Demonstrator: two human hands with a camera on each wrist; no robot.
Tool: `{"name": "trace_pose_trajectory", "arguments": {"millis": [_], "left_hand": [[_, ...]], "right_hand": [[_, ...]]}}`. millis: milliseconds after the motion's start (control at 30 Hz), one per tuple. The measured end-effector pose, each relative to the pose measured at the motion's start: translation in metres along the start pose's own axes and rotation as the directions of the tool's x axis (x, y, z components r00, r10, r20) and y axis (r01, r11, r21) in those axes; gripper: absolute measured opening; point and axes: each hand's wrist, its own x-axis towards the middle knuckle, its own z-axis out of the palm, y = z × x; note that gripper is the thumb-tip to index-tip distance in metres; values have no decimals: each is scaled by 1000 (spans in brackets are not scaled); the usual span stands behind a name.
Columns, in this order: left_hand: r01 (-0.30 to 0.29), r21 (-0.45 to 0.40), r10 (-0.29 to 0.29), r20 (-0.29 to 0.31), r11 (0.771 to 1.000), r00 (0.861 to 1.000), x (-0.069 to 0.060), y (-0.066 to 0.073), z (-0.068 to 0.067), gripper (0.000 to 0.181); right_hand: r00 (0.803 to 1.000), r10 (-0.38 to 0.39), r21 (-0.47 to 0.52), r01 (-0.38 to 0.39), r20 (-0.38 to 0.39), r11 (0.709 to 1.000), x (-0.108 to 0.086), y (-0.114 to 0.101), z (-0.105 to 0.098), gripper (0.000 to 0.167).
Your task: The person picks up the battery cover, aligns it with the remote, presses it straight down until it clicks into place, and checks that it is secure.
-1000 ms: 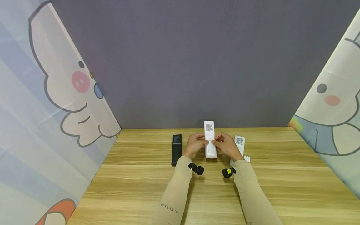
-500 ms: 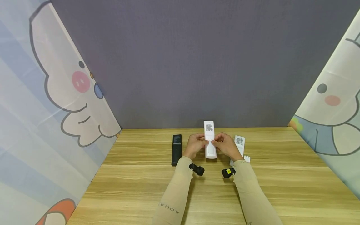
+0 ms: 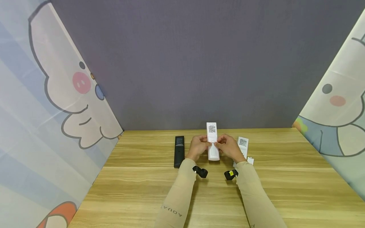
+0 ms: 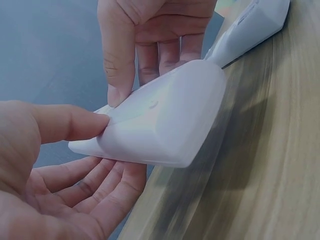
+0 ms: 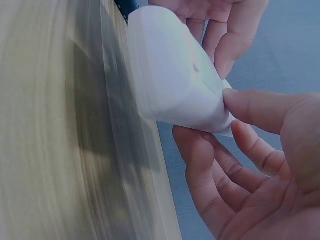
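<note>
On the counter (image 3: 137, 196) lie a black remote (image 3: 179, 153) at left and a white remote (image 3: 243, 144) at right, a small white cover (image 3: 250, 161) just beside it. Behind, a grey panel (image 3: 205, 63) stands between cartoon-printed curtains (image 3: 65, 95).

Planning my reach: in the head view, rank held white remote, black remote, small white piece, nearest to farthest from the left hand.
1. Held white remote: in left hand.
2. Black remote: to its left.
3. Small white piece: right side.

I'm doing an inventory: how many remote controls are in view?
3: the white remote held by the left hand and right hand, the black remote left of them, and the second white remote on the right, partly behind the right hand. Others could be hidden.
</note>
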Motion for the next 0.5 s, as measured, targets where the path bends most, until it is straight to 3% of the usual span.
{"name": "trace_pose_trajectory", "arguments": {"millis": [500], "left_hand": [[0,88,0,-4,996,1000,-2,-2,-2,35]], "right_hand": [[999,30,-33,-30,23,999,2,4,3,22]]}}
